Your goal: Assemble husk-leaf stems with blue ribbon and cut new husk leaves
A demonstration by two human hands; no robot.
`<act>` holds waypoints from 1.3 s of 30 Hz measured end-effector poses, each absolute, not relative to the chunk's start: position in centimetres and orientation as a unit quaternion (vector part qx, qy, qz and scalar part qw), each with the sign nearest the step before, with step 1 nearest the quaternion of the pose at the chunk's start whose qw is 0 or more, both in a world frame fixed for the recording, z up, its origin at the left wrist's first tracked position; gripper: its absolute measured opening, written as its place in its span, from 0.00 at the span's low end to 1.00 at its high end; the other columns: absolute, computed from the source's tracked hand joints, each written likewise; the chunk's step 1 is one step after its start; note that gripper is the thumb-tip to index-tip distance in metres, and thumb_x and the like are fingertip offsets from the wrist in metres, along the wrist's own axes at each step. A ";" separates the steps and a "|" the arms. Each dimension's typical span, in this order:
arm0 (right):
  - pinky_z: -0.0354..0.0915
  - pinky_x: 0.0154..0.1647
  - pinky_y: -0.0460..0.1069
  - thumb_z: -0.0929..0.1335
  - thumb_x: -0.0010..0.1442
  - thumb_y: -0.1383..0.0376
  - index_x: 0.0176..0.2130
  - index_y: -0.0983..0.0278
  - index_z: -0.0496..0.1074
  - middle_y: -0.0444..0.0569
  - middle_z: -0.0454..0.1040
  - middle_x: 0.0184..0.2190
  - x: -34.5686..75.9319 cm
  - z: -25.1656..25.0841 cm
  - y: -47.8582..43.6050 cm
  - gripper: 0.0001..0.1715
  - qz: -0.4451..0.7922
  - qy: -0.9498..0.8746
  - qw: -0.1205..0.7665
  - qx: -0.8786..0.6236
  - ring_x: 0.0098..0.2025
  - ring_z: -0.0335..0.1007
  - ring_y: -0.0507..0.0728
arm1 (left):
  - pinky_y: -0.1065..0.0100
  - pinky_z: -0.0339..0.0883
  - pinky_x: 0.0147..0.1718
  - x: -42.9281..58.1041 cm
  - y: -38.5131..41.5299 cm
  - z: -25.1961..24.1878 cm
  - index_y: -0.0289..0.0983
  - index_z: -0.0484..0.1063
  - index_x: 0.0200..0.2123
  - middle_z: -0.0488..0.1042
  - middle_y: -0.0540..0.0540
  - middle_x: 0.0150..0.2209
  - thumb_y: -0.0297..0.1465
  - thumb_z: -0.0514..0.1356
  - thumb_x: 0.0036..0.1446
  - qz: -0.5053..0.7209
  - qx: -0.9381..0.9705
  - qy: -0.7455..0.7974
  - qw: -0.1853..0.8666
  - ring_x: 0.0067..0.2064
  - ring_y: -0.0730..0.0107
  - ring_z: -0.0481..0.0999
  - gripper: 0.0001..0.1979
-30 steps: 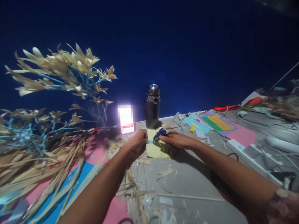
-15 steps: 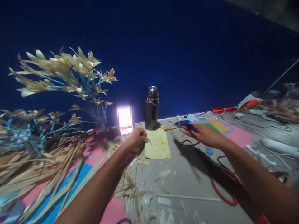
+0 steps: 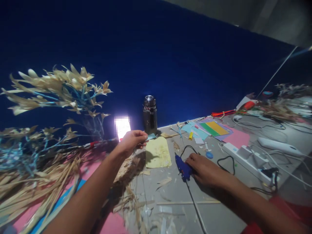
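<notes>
My left hand (image 3: 131, 141) is raised a little over the table and pinches a small light-blue paper piece (image 3: 151, 136) between thumb and fingers. My right hand (image 3: 204, 169) rests low on the grey table (image 3: 219, 198), fingers curled around the handle of a blue glue gun (image 3: 182, 166) that lies on the surface. A black cord (image 3: 226, 160) loops away from the gun. A yellow sheet (image 3: 158, 152) lies flat between the two hands.
A dark metal flask (image 3: 149, 114) stands at the back beside a bright lit screen (image 3: 122, 126). Dried leafy branches (image 3: 56, 91) and straw (image 3: 36, 175) fill the left. Coloured paper sheets (image 3: 214, 128), a white power strip (image 3: 246, 156) and cables lie to the right.
My right hand carried the glue gun from the yellow sheet out to the right, then down onto the table. My left hand lifted slightly, still pinching the blue piece.
</notes>
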State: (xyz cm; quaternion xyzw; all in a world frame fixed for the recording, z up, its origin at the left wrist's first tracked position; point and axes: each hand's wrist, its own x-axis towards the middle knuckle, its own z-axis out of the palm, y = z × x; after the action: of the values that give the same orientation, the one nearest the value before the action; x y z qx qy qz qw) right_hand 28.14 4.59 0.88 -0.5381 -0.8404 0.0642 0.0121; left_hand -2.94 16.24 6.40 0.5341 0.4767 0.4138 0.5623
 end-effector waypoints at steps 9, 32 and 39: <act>0.60 0.29 0.49 0.69 0.59 0.57 0.33 0.62 0.73 0.46 0.75 0.28 21.7 5.3 6.0 0.11 0.406 -0.639 0.429 -0.492 0.27 0.65 0.53 | 0.72 0.66 0.25 0.8 12.2 8.4 0.37 0.69 0.27 0.68 0.51 0.24 0.29 0.67 0.50 0.482 0.416 0.429 0.641 0.26 0.74 0.70 0.08; 0.51 0.24 0.45 0.77 0.44 0.54 0.27 0.63 0.70 0.38 0.67 0.22 15.4 6.3 8.0 0.19 0.601 -0.482 0.496 -0.402 0.23 0.59 0.49 | 0.71 0.67 0.27 1.7 6.6 8.1 0.35 0.73 0.26 0.68 0.50 0.26 0.30 0.68 0.52 0.501 0.355 0.425 0.665 0.27 0.74 0.66 0.07; 0.55 0.26 0.46 0.70 0.56 0.61 0.30 0.64 0.72 0.42 0.70 0.24 14.1 6.6 8.6 0.08 0.506 -0.661 0.353 -0.426 0.24 0.59 0.49 | 0.72 0.70 0.30 -5.9 3.6 10.0 0.37 0.77 0.26 0.72 0.48 0.28 0.26 0.63 0.59 0.539 0.328 0.499 0.594 0.30 0.72 0.72 0.09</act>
State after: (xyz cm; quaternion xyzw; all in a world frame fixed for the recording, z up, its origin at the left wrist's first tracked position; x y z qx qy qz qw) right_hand 14.10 8.64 6.62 -0.4261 -0.6614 0.5061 0.3534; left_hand -5.87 3.62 9.98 0.3278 0.4992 0.5390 0.5940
